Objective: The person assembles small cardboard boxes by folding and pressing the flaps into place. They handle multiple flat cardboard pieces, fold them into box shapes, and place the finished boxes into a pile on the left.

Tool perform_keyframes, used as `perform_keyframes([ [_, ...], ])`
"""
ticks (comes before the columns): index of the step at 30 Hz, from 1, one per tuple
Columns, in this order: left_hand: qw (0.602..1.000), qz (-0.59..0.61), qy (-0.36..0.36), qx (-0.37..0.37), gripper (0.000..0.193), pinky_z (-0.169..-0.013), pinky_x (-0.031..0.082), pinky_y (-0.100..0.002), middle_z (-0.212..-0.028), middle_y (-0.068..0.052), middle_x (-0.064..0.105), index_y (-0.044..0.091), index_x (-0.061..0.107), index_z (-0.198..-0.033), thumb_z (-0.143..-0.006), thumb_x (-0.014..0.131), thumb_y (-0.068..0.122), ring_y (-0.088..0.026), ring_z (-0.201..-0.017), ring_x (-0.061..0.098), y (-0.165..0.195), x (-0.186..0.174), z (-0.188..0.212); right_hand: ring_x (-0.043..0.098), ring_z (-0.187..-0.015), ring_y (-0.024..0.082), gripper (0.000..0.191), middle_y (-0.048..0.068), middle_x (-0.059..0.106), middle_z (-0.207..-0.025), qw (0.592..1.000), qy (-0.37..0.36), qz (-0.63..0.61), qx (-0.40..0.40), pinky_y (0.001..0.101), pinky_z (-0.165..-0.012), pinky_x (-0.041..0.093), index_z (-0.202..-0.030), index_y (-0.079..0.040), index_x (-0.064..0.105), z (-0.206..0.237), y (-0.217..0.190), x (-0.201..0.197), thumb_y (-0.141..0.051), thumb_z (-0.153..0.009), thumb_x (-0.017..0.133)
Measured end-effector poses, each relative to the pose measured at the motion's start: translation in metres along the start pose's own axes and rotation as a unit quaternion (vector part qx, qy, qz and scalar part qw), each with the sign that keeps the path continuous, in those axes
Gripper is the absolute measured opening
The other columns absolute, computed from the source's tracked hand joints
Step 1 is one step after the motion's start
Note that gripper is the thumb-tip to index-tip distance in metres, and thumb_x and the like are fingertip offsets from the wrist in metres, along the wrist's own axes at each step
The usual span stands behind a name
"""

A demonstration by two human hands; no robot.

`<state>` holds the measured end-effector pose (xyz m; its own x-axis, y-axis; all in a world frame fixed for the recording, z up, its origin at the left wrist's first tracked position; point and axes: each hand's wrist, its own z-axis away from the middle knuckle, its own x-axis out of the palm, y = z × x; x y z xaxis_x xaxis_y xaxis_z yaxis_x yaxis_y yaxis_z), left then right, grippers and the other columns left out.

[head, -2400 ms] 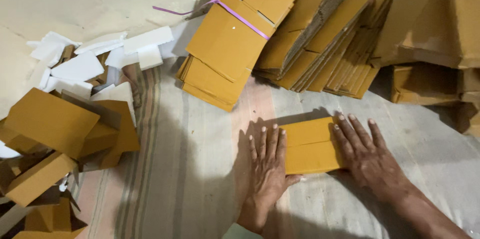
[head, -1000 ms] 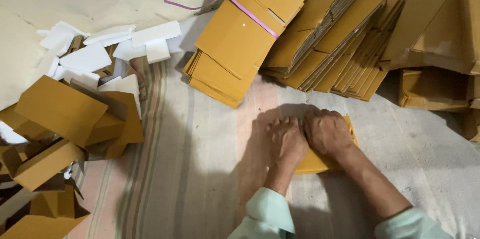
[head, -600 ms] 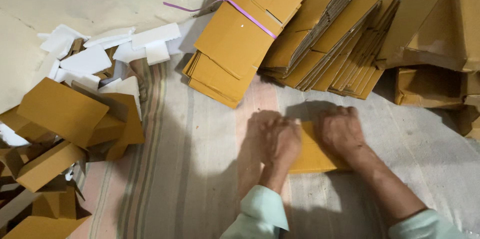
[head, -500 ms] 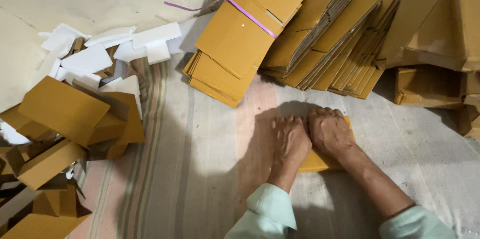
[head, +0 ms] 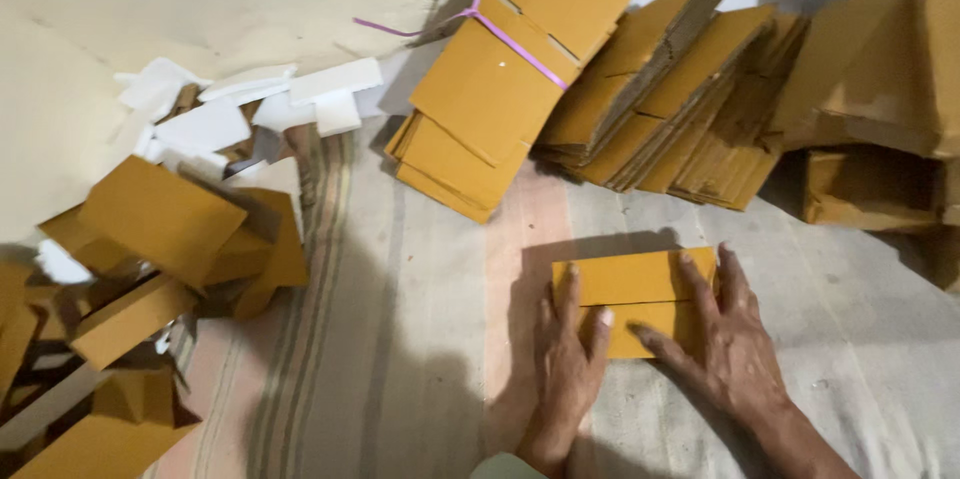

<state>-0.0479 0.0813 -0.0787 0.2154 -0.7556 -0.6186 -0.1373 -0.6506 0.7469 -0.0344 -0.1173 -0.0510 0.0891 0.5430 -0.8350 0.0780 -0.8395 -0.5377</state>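
A flat yellow-brown cardboard piece [head: 640, 284] lies folded on the striped cloth [head: 400, 339] in front of me. My left hand [head: 567, 364] rests flat on its left end, fingers spread and pointing away. On the right end lies my right hand [head: 730, 344], palm down, fingers fanned over the lower flap. Both hands press the cardboard to the cloth; neither grips it.
A bundle of flat cardboard blanks [head: 500, 79] tied with a purple band sits beyond the piece. More stacked blanks [head: 680, 99] lean to its right, with brown cartons [head: 880, 89] at far right. Loose folded boxes [head: 170, 229] and white scraps [head: 220, 114] pile up at left.
My hands were bunched close together over the cardboard half a second ago. They have now drawn apart and flattened, and the piece shows a fold line along its length.
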Motion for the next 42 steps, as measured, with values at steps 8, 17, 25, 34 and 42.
perform_keyframes([
  [8, 0.993, -0.028, -0.048, 0.108, 0.111, -0.114, 0.036, -0.056, -0.158, -0.036, 0.033, 0.013, 0.043, -0.157, -0.064, 0.097, 0.042, -0.053, -0.147, 0.029, -0.011, -0.01, 0.013, 0.033, -0.143, 0.051, 0.133, 0.031, 0.016, -0.159, 0.991, -0.095, 0.095, 0.013, 0.0533, -0.114, 0.042, -0.164, -0.03, 0.021, 0.005, -0.002, -0.007, -0.062, -0.054, 0.088],
  [17, 0.998, 0.041, -0.027, 0.041, 0.061, -0.125, 0.035, -0.049, -0.165, -0.025, 0.042, 0.016, 0.051, -0.158, -0.11, 0.037, 0.05, -0.042, -0.153, 0.041, -0.022, -0.016, 0.022, 0.047, -0.145, 0.041, 0.104, 0.02, 0.037, -0.164, 0.864, -0.038, -0.41, 0.29, 0.0574, -0.113, 0.044, -0.165, -0.019, 0.015, 0.031, -0.025, -0.029, -0.04, -0.079, 0.071],
  [25, 0.941, 0.251, -0.075, -0.215, 0.089, -0.123, 0.026, -0.041, -0.171, -0.012, 0.016, 0.015, 0.012, -0.164, -0.096, 0.046, 0.062, -0.03, -0.157, 0.02, 0.026, -0.055, 0.018, 0.039, -0.147, 0.044, 0.106, 0.022, 0.037, -0.163, 0.856, -0.116, -0.45, 0.227, 0.0654, -0.115, 0.036, -0.167, -0.025, 0.022, 0.029, 0.001, -0.025, -0.037, -0.078, 0.078],
  [34, 0.886, 0.406, -0.111, -0.193, 0.072, -0.099, 0.052, -0.04, -0.121, -0.015, 0.066, 0.001, 0.054, -0.139, -0.087, 0.072, 0.046, -0.025, -0.113, 0.063, 0.014, -0.061, 0.043, 0.048, -0.139, 0.047, 0.087, 0.029, 0.046, -0.152, 0.785, -0.116, -0.599, 0.102, 0.0622, -0.114, 0.036, -0.166, -0.011, 0.028, 0.037, 0.034, -0.011, -0.042, -0.089, 0.054],
  [42, 0.787, 0.582, 0.009, -0.202, 0.065, -0.1, 0.053, -0.04, -0.128, -0.012, 0.064, 0.002, 0.051, -0.14, -0.09, 0.067, 0.041, -0.026, -0.118, 0.063, -0.034, -0.09, 0.079, 0.06, -0.106, 0.029, 0.049, 0.022, 0.06, -0.129, 0.739, -0.071, -0.622, 0.25, 0.0479, -0.102, 0.049, -0.151, -0.004, 0.047, 0.03, 0.022, -0.017, -0.022, -0.108, 0.034],
])
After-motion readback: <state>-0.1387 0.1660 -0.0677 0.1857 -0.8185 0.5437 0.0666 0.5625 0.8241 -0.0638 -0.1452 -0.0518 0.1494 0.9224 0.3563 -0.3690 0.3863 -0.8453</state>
